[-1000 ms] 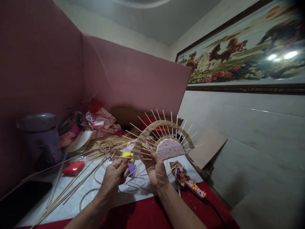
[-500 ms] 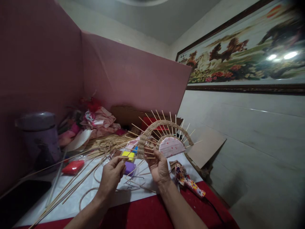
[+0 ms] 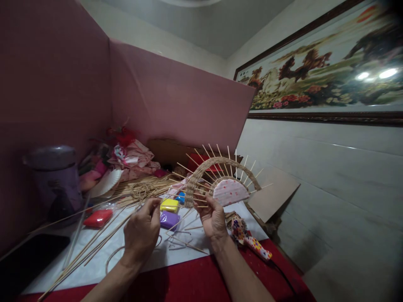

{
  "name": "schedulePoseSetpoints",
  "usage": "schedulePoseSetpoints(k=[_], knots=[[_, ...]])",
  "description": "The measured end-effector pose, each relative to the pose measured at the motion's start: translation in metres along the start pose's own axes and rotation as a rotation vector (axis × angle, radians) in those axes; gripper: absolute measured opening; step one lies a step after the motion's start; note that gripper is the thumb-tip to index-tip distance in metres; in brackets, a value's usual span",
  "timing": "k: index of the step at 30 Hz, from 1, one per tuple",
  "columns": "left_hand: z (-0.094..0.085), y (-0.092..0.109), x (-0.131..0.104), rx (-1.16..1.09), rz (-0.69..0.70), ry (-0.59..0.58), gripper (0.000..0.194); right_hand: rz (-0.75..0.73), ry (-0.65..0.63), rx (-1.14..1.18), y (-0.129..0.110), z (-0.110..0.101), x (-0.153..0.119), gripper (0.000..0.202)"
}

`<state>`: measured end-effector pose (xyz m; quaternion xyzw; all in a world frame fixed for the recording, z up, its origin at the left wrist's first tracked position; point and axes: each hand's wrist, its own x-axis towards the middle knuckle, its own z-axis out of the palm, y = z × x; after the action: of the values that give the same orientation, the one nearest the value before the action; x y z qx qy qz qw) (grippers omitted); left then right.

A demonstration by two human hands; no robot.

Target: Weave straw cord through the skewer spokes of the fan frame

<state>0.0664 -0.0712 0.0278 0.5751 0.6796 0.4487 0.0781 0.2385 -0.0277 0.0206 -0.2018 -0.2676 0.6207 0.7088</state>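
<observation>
Head view, over the person's shoulders: a half-round woven piece (image 3: pixel 231 193), sticks raying out from it, is held up over the red-covered worktop (image 3: pixel 189 286). Long thin rods (image 3: pixel 94 242) run across the left of the white sheet (image 3: pixel 166 259), with a red packet (image 3: pixel 98 218) beside them and a lilac container (image 3: pixel 58 184) further back. A yellow packet (image 3: pixel 169 205), a purple packet (image 3: pixel 169 219) and a blue packet (image 3: pixel 180 197) crowd the space between the hands and the stick bundle (image 3: pixel 129 191). At the right lies a flower-patterned tool (image 3: pixel 258 248) with a black cable; a pink panel (image 3: pixel 176 100) closes off the back.

The right hand (image 3: pixel 214 220) grips the woven piece near its lower left end, thumb in front, the other fingers partly hidden behind. The left hand (image 3: pixel 142 230) stands apart from it, fingers curled in toward the thumb; whether they pinch a cord I can't tell. The dark slab (image 3: pixel 31 260) at lower left is cut off by the edge, and the heap of pink cloth (image 3: pixel 134 157) is murky.

Compared with half a second ago, the left hand has drawn back leftward, leaving the yellow and purple packets more exposed, while the right keeps its hold.
</observation>
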Motion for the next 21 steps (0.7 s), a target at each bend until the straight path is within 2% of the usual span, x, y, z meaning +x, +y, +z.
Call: schedulePoseSetpoints(k=[3, 5, 9, 11, 13, 16, 21], knots=[[0.001, -0.001, 0.000, 0.118, 0.087, 0.044, 0.021, -0.004, 0.003, -0.012, -0.001, 0.000, 0.000, 0.010], [0.004, -0.004, -0.002, 0.183, 0.194, 0.092, 0.020, -0.006, 0.011, -0.020, -0.001, 0.000, 0.000, 0.010], [0.010, -0.009, -0.006, 0.272, 0.464, 0.272, 0.022, -0.010, 0.020, -0.007, -0.003, 0.000, 0.001, 0.010], [0.011, -0.010, -0.007, 0.298, 0.551, 0.372, 0.024, -0.016, 0.014, -0.002, -0.004, 0.000, 0.002, 0.010], [0.012, -0.009, -0.008, 0.309, 0.608, 0.409, 0.023, -0.020, 0.006, -0.010, -0.003, 0.000, 0.001, 0.011], [0.014, -0.007, -0.009, 0.229, 0.666, 0.339, 0.020, -0.022, -0.012, -0.019, -0.001, 0.001, 0.000, 0.012], [0.019, -0.007, -0.016, -0.058, 0.653, 0.082, 0.021, -0.016, -0.056, 0.002, 0.004, 0.005, -0.003, 0.014]])
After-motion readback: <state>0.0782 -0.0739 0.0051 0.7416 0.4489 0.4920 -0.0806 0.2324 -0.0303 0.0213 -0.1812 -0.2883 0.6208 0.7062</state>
